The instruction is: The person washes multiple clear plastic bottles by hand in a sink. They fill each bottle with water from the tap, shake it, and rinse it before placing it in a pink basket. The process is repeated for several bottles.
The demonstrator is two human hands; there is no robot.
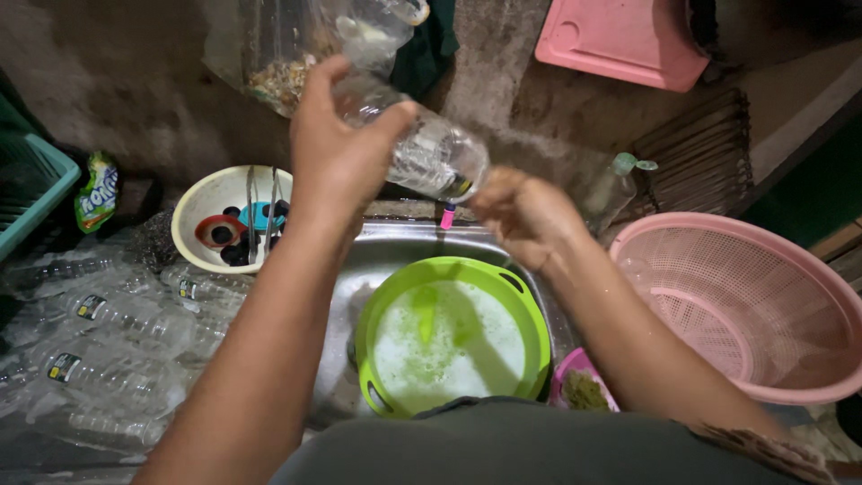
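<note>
My left hand (334,148) grips a clear plastic bottle (429,154) by its body and holds it tilted above the sink. My right hand (521,214) is closed around the bottle's lower end, where a pink stick (446,216) pokes out beneath. Directly below sits a green basin (537,334) full of soapy water, inside the steel sink (377,256).
Several empty clear bottles (117,332) lie heaped at the left. A cream bowl (199,208) holds caps and tongs. A pink colander (763,305) stands at the right, a spray bottle (615,184) behind it, a teal crate (31,184) at far left, a pink board (620,36) at the back.
</note>
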